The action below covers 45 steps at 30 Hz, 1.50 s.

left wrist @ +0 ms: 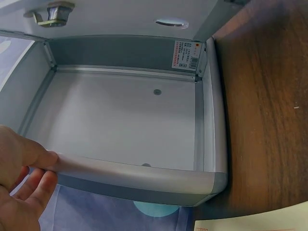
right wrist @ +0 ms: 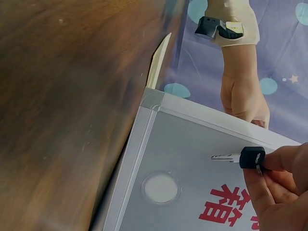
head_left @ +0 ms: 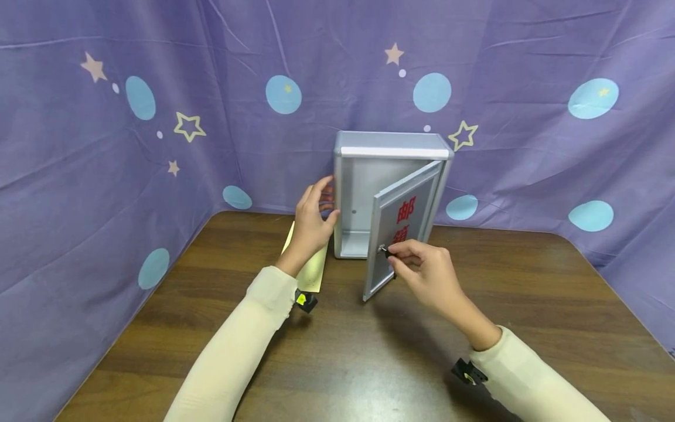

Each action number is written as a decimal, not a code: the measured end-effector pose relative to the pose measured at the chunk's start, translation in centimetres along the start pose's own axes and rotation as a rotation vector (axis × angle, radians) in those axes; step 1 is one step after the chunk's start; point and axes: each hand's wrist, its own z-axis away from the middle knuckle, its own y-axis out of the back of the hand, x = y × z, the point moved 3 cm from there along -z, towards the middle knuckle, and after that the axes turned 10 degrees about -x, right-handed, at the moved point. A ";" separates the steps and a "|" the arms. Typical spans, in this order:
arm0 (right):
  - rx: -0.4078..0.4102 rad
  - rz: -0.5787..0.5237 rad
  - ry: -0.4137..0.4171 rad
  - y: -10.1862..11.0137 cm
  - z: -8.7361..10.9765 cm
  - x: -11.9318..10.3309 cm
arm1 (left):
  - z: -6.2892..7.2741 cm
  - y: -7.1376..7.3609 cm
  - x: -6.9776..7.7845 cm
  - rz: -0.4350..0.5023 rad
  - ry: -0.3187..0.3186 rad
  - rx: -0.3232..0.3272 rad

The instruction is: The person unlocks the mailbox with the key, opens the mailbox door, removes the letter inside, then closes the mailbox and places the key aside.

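A silver metal box (head_left: 392, 140) stands upright on the table with its hinged door (head_left: 382, 220) swung partly out. Red characters (right wrist: 224, 204) mark the door's front. My left hand (head_left: 312, 225) grips the box's left edge, thumb on the front rim (left wrist: 130, 168) and the other fingers around the outer side. Between thumb and fingers, my right hand (head_left: 427, 272) pinches a black-headed key (right wrist: 252, 158) with a small ring. Its bare metal blade shows in the right wrist view, pointing away from the fingers. In the head view the key is right at the door's lock (head_left: 382, 249).
A pale yellow envelope-like sheet (head_left: 314, 272) lies on the wooden table (head_left: 337, 351) under the left forearm. Inside the door sits a metal latch (left wrist: 57, 15). A label (left wrist: 186, 55) is stuck inside the box. Purple patterned cloth (head_left: 343, 70) hangs close behind.
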 end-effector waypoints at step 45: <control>-0.021 0.022 -0.120 -3.5 -5.7 0.8 | -0.1 0.0 -0.1 0.003 -0.017 -0.006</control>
